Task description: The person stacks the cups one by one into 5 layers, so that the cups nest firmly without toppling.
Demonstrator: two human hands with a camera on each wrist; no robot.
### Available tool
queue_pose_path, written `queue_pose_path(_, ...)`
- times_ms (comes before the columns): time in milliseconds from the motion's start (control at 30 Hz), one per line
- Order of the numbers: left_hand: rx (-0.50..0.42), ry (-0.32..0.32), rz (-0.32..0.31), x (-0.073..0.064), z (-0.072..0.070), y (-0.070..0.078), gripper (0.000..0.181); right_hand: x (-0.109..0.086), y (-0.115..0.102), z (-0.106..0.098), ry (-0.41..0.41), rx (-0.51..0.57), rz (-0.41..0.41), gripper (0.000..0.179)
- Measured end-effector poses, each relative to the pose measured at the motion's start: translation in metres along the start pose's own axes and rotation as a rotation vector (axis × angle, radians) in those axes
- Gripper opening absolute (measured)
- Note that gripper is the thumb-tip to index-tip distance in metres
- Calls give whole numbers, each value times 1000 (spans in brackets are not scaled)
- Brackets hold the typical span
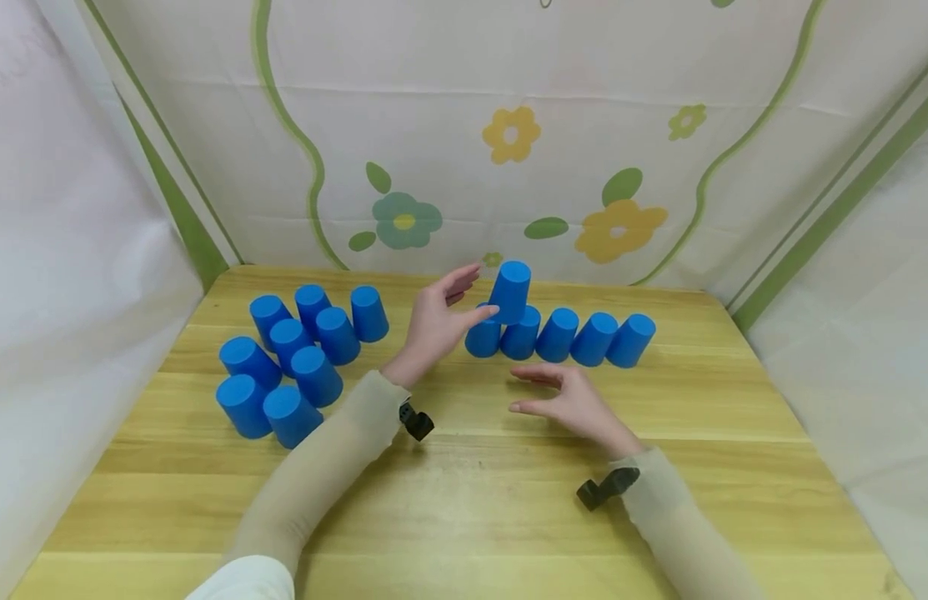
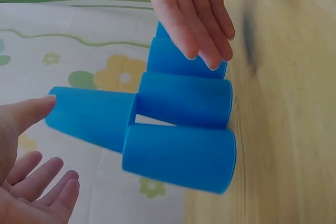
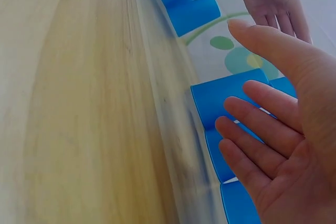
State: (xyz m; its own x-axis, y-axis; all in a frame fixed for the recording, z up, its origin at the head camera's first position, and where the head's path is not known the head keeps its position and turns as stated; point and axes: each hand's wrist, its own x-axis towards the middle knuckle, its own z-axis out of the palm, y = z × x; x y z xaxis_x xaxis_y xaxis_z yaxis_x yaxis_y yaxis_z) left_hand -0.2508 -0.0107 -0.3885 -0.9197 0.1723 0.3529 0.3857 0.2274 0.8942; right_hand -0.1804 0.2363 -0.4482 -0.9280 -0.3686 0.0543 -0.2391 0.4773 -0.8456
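Several blue cups stand upside down in a row [image 1: 557, 336] toward the back of the table. One more blue cup [image 1: 510, 292] rests inverted on top, bridging the two leftmost cups of the row. Beside this upper cup is my left hand [image 1: 437, 321], its fingers spread apart. In the left wrist view the left thumb [image 2: 39, 109] is right at the upper cup's closed end, while the other fingers stay away from it. In front of the row, my right hand [image 1: 572, 404] hovers with relaxed fingers and nothing in it.
At the left of the wooden table [image 1: 464, 517] stands a group of several more inverted blue cups [image 1: 289, 342]. A white curtain [image 1: 433, 108] with printed flowers hangs just behind the table. Further white cloth [image 1: 66, 275] encloses the sides.
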Motion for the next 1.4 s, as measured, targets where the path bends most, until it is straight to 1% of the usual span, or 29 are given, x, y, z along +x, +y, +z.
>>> queue_pose_path(100, 9, 9, 17, -8, -12, 0, 62, 4, 0, 1, -3, 0, -11, 58)
queue_pose_path(233, 46, 23, 36, -21, -29, -2, 62, 8, -3, 5, -24, 12, -8, 58)
queue_pose_path(333, 87, 34, 33, -32, -42, -2, 62, 10, -5, 8, -33, 21, -4, 58)
queue_pose_path(433, 110, 29, 20, -42, -54, -2, 63, 12, -8, 12, -35, 20, -5, 59)
queue_pose_path(533, 123, 24, 15, -54, -69, -2, 64, 15, -10, 16, -46, 15, -14, 61)
queue_pose_path(633, 128, 29, 27, -66, -85, -1, 64, 17, -11, 21, -59, 20, -19, 62)
queue_pose_path(767, 129, 53, 30, -81, -107, 2, 63, 21, -13, 27, -74, 27, -34, 63)
queue_pose_path(867, 162, 79, 23, -89, -123, 2, 63, 24, -16, 31, -89, 23, -51, 64)
queue_pose_path(1033, 270, 128, -2, -102, -150, 1, 67, 30, -21, 39, -107, 25, -76, 65)
queue_pose_path(1100, 307, 147, -11, -109, -156, 1, 67, 32, -24, 42, -112, 32, -85, 65)
queue_pose_path(1200, 339, 178, -5, -119, -163, 0, 65, 37, -30, 48, -118, 43, -92, 64)
queue_pose_path(1300, 331, 213, -1, -128, -167, 0, 64, 43, -35, 55, -133, 57, -104, 64)
queue_pose_path(1400, 304, 246, -27, -138, -172, -1, 66, 49, -40, 63, -156, 83, -122, 66)
